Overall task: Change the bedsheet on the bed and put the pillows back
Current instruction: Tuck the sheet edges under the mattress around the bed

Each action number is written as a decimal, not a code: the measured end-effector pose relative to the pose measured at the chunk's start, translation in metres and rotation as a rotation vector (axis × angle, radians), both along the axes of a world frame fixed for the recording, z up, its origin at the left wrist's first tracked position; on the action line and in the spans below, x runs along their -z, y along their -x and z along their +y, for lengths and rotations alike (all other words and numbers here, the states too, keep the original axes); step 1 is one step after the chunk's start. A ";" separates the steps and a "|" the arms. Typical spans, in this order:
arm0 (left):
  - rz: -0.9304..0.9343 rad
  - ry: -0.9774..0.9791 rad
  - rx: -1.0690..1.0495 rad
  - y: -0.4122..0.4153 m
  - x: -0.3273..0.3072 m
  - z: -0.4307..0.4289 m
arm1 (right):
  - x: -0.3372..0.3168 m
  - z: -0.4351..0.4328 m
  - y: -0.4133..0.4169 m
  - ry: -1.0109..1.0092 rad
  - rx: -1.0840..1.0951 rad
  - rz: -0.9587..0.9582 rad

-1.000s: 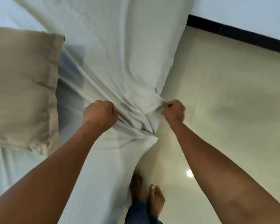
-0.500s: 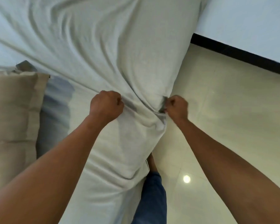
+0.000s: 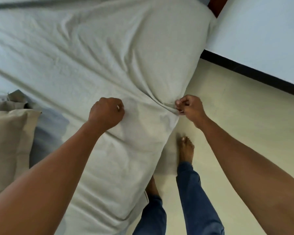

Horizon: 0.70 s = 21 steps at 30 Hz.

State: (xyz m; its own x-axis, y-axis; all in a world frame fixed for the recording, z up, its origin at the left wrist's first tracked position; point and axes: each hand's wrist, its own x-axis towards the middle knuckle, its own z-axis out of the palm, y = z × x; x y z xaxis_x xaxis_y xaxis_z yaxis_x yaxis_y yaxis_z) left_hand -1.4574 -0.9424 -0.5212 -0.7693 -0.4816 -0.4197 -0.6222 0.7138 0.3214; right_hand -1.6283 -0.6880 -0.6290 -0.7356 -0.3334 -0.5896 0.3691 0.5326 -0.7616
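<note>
Head view, looking down from the bedside. The pale grey bedsheet (image 3: 95,56) covers the mattress ahead of both hands. The left hand (image 3: 107,112) is a fist, knuckles up, fingers curled into the cloth as if gripping a fold. The right hand (image 3: 188,107), at the mattress edge, pinches a gathered bunch of sheet, with creases fanning away from it. Both forearms reach forward, nearly straight. This looks like the fitting step: the next move probably calls for drawing that bunch down and under the mattress side, below the right hand. 1 beige pillow (image 3: 5,141) lies well left of the left hand, not yet put back.
</note>
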 end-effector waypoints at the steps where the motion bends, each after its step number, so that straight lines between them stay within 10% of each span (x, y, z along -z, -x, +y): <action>1: 0.059 0.002 -0.013 0.009 -0.001 0.000 | 0.000 0.003 0.014 -0.005 -0.018 0.002; 8: 0.079 0.064 0.073 0.060 0.009 0.005 | 0.007 0.006 0.124 -0.361 0.141 0.356; 16: 0.256 0.185 0.020 0.107 0.013 0.008 | 0.014 -0.029 0.148 0.051 0.354 -0.081; 21: 0.172 0.128 0.052 0.162 0.018 0.018 | 0.009 -0.031 0.191 -0.173 0.020 0.333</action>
